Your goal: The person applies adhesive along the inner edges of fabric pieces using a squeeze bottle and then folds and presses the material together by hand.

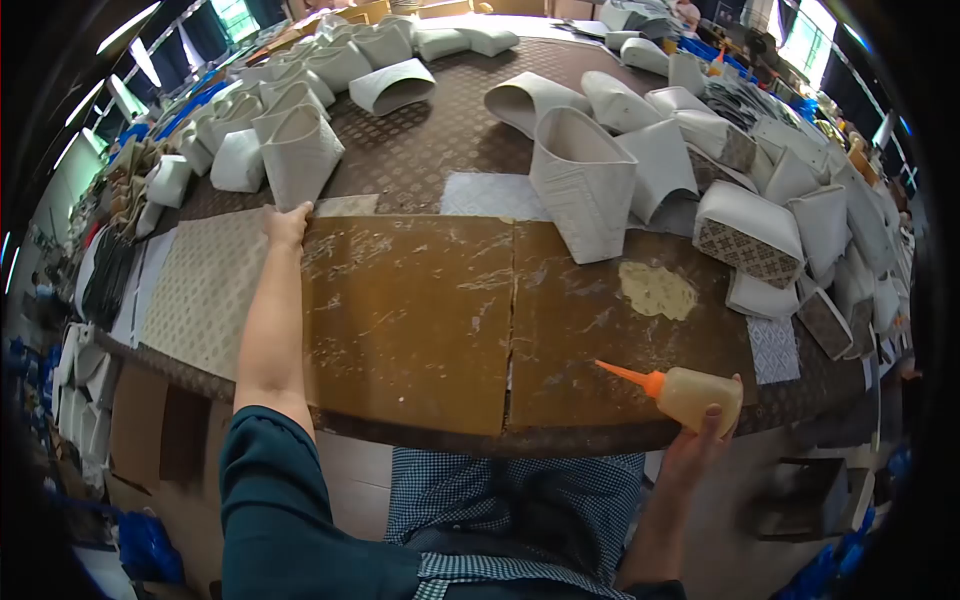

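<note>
My left hand (287, 226) reaches forward to the far left of the table, its fingers closed at the lower end of a white embossed sleeve-like piece (300, 160). That piece stands up, with its wide end at the top. Near the table's front right edge, my right hand (698, 445) is wrapped around a squeeze bottle (700, 400) with an orange nozzle. The bottle lies tilted, its tip pointing left over the brown board (420, 330). Another white sleeve-like piece (583, 180), open at the top, stands at the board's far edge.
Many similar white pieces are heaped at the right (750, 225) and rowed along the left (340, 62). A pale dried patch (657, 290) marks the board. Left of it lies a cream patterned sheet (200, 290). A dark stool (805, 500) stands on the floor at right.
</note>
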`<action>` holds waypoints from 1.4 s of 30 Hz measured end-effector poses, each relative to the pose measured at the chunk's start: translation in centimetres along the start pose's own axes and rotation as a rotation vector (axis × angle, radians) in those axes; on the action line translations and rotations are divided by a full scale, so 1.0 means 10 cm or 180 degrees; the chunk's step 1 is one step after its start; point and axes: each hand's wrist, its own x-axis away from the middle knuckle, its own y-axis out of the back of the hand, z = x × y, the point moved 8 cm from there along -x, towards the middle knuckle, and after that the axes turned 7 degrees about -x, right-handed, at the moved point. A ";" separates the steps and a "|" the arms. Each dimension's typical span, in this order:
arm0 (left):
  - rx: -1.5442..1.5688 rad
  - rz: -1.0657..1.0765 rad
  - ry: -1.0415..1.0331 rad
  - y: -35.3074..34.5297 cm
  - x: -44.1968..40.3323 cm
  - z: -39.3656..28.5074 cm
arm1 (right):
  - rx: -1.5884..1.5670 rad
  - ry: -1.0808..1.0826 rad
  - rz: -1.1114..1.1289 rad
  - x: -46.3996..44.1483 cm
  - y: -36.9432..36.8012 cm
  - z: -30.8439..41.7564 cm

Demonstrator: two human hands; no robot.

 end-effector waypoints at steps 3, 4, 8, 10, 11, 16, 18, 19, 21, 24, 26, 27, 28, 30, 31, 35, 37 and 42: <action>-0.1073 -0.0364 -0.1010 -0.70 0.39 -0.70 | -0.0073 0.0050 -0.0020 0.01 0.00 0.01; -0.0450 0.0069 -0.1396 -0.98 0.69 -1.01 | -0.0080 0.0074 -0.0014 0.00 0.01 0.02; 0.1324 0.1957 -0.2271 -1.21 2.44 -2.56 | -0.0151 0.0039 0.0018 0.00 -0.01 0.01; 0.1327 0.2456 -0.2976 -1.15 2.99 -3.03 | -0.0196 0.0011 0.0056 -0.01 -0.02 0.03; 0.1377 0.2692 -0.2997 -1.13 3.16 -3.19 | -0.0232 0.0019 0.0077 -0.02 0.00 0.02; 0.1206 0.2281 -0.3126 -1.02 3.13 -3.34 | -0.0592 -0.0027 -0.0097 -0.01 0.07 0.00; 0.0941 0.2248 -0.3316 -0.71 3.09 -3.39 | -0.0851 -0.0168 -0.0070 -0.02 0.13 -0.03; 0.0877 0.2439 -0.3529 -0.55 3.13 -3.42 | -0.0985 -0.0246 -0.0030 -0.02 0.16 -0.06; 0.0664 0.2826 -0.3838 -0.19 3.37 -3.45 | -0.1167 -0.0322 -0.0028 -0.02 0.22 -0.08; 0.0639 0.3279 -0.4721 0.25 3.87 -3.29 | -0.1340 -0.0342 -0.0104 0.02 0.26 -0.06; 0.0440 0.2888 -0.4824 0.49 4.08 -3.18 | -0.1352 -0.0277 -0.0150 0.08 0.30 0.02; 0.0390 0.2742 -0.4695 0.55 4.07 -3.08 | -0.1278 -0.0239 -0.0142 0.11 0.32 0.06; 0.0271 0.2419 -0.4484 0.59 4.01 -2.96 | -0.1199 -0.0190 -0.0130 0.13 0.34 0.11; 0.0158 0.2055 -0.3967 0.56 3.80 -2.60 | -0.1001 -0.0052 -0.0100 0.13 0.38 0.21; 0.0356 0.2214 -0.3253 0.47 3.68 -2.34 | -0.0890 0.0026 -0.0083 0.12 0.39 0.25; 0.1275 0.2762 -0.1391 0.17 3.69 -1.59 | -0.0424 0.0348 -0.0067 0.07 0.27 0.45; 0.1349 0.2442 -0.1472 0.16 3.86 -1.64 | -0.0390 0.0426 -0.0036 0.04 0.21 0.47; 0.1605 0.2679 -0.0901 0.11 3.94 -1.69 | -0.0131 0.0730 0.0067 0.03 0.16 0.51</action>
